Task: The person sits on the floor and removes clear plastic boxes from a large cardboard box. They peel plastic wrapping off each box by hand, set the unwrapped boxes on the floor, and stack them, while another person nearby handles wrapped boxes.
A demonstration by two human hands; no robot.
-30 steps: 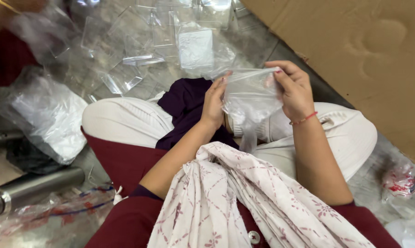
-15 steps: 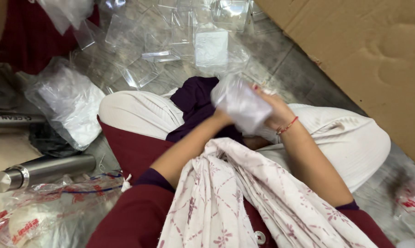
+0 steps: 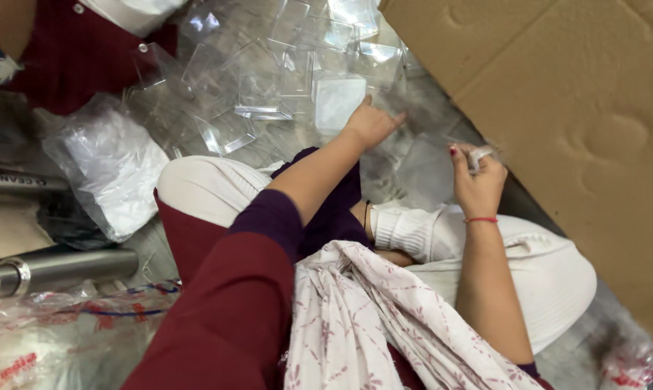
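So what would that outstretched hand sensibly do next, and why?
Probably lower the left hand onto the white square pouch and pinch its near edge. The fingertips hover right beside it, not yet gripping anything, while the right hand is already closed on a clear plastic bag, so only the left seems free to pick something up.

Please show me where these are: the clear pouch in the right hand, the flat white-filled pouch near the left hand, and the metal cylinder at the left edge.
clear pouch [image 3: 429, 170], head view, on its flat middle.
white-filled pouch [image 3: 338, 101], head view, on its white centre.
metal cylinder [image 3: 59, 267], head view, on its grey barrel.
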